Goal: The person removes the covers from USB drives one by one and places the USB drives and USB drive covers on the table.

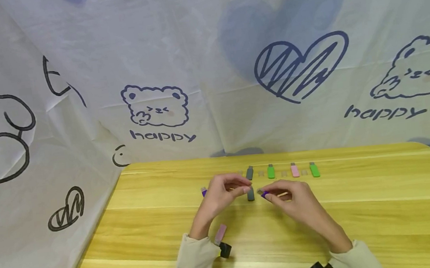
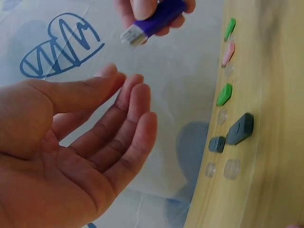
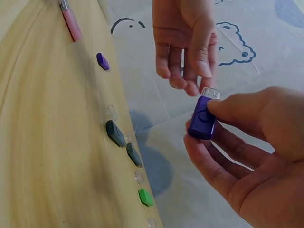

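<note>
Between thumb and fingers, my right hand [image 1: 295,197] pinches a purple USB flash drive [image 3: 203,124], its connector end tilted toward the left hand. A see-through cap [image 3: 210,93] covers that end in the right wrist view. Facing it, my left hand [image 1: 221,193] hovers just apart from the drive. Its fingers are loosely bent, the thumb close to the index fingertip, and nothing shows between them in the left wrist view. Below the hands lies a dark grey flash drive [image 1: 250,195]; another grey one [image 1: 249,173] lies behind it.
Along the table's back lie a green drive [image 1: 271,172], a pink drive [image 1: 295,170] and a second green drive [image 1: 314,170], with small clear caps [image 1: 261,174] between them. Another purple drive [image 3: 102,61] and a pink one [image 1: 220,233] lie on the left. A printed cloth [image 1: 207,64] hangs behind.
</note>
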`<state>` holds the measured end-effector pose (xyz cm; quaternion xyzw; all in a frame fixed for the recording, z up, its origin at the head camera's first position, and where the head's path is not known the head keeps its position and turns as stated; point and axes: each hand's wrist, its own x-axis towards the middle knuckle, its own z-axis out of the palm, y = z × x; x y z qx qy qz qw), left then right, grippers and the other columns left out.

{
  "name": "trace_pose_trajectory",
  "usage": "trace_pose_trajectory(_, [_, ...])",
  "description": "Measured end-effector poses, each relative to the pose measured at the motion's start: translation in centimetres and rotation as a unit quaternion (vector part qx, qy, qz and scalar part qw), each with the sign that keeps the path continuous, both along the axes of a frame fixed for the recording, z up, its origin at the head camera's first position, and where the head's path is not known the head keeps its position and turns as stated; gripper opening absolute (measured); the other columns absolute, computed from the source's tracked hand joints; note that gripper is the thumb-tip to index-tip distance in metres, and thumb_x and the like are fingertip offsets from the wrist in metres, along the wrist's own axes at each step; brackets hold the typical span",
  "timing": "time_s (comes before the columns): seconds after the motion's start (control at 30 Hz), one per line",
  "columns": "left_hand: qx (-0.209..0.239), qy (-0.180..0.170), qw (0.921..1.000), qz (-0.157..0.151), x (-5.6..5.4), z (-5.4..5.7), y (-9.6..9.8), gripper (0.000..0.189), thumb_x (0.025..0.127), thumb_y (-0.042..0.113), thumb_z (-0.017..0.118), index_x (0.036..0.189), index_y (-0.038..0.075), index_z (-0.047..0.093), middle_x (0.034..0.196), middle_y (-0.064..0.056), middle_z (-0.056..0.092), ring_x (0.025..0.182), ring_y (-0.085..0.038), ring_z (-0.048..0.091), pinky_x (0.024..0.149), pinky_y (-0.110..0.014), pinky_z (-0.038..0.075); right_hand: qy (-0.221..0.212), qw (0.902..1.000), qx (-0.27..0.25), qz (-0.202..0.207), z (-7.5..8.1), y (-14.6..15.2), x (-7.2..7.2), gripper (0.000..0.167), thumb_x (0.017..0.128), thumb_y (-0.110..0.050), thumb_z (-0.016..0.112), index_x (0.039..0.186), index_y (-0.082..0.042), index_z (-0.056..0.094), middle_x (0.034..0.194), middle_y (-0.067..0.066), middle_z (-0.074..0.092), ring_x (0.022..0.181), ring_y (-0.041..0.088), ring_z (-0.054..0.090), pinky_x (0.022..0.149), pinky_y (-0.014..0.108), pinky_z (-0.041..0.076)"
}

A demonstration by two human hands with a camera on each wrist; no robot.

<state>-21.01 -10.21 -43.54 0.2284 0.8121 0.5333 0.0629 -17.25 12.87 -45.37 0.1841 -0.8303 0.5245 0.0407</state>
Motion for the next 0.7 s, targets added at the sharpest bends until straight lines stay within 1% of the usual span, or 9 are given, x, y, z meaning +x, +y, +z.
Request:
trace_pose_trajectory(0.13, [0.021, -0.01, 0.9996, -0.017, 0.1, -0.1, 0.4, 0.017, 0.094, 0.005, 0.074, 0.109, -0.003, 0.075, 0.104, -0.013, 0.075, 0.089, -0.021, 0.073, 0.079, -0.026, 0.059, 0.012, 0.9998, -0.009, -0.01, 0.0, -0.1, 0.1, 0.015, 0.093, -0.003, 0.075, 0.107, -0.005, 0.08, 0.103, 0.006, 0.077, 0.09, 0.021, 0.075, 0.073, 0.028, 0.061])
trace_pose_trajectory(0.27, [0.03, -0.02, 0.9992, -0.019, 0.2, -0.2, 0.8, 0.015, 0.094, 0.004, 0.074, 0.108, -0.002, 0.075, 0.103, -0.013, 0.075, 0.09, -0.023, 0.073, 0.079, -0.026, 0.059, 0.024, 0.9993, -0.018, -0.021, 0.0, -0.3, 0.1, 0.013, 0.093, -0.003, 0.076, 0.104, -0.007, 0.081, 0.1, 0.005, 0.077, 0.086, 0.019, 0.075, 0.071, 0.026, 0.061])
trace_pose_trajectory(0.33, [0.032, -0.019, 0.9991, -0.021, 0.3, -0.2, 1.0, 0.014, 0.094, 0.004, 0.074, 0.107, -0.001, 0.076, 0.102, -0.013, 0.075, 0.091, -0.024, 0.073, 0.078, -0.028, 0.059, 0.029, 0.999, -0.02, -0.028, 0.0, -0.4, 0.2, 0.012, 0.092, -0.004, 0.077, 0.102, -0.008, 0.081, 0.099, 0.004, 0.077, 0.084, 0.017, 0.075, 0.071, 0.026, 0.061])
trace_pose_trajectory(0.5, [0.033, -0.014, 0.9991, -0.023, 0.4, -0.5, 1.6, 0.011, 0.093, 0.006, 0.075, 0.103, 0.001, 0.076, 0.099, -0.012, 0.075, 0.091, -0.027, 0.073, 0.079, -0.042, 0.061, 0.036, 0.9984, -0.025, -0.037, 0.0, -0.5, 0.2, 0.011, 0.09, -0.003, 0.078, 0.099, -0.008, 0.081, 0.096, 0.004, 0.078, 0.082, 0.016, 0.075, 0.07, 0.026, 0.061])
trace_pose_trajectory(0.6, [0.032, -0.012, 0.9993, -0.017, 0.4, -0.5, 1.7, 0.009, 0.093, 0.005, 0.076, 0.101, 0.002, 0.076, 0.098, -0.012, 0.075, 0.089, -0.027, 0.073, 0.078, -0.044, 0.061, 0.036, 0.9982, -0.03, -0.037, -0.1, -0.6, 0.2, 0.01, 0.09, -0.004, 0.078, 0.099, -0.007, 0.081, 0.095, 0.005, 0.078, 0.082, 0.018, 0.075, 0.069, 0.025, 0.061])
trace_pose_trajectory(0.7, [0.033, -0.014, 0.9992, -0.015, 0.5, -0.5, 1.8, 0.009, 0.092, 0.004, 0.076, 0.101, 0.001, 0.076, 0.097, -0.013, 0.075, 0.088, -0.029, 0.073, 0.077, -0.042, 0.061, 0.031, 0.9985, -0.032, -0.032, -0.1, -0.6, 0.3, 0.01, 0.09, -0.005, 0.078, 0.099, -0.007, 0.081, 0.096, 0.006, 0.078, 0.082, 0.018, 0.075, 0.069, 0.025, 0.061])
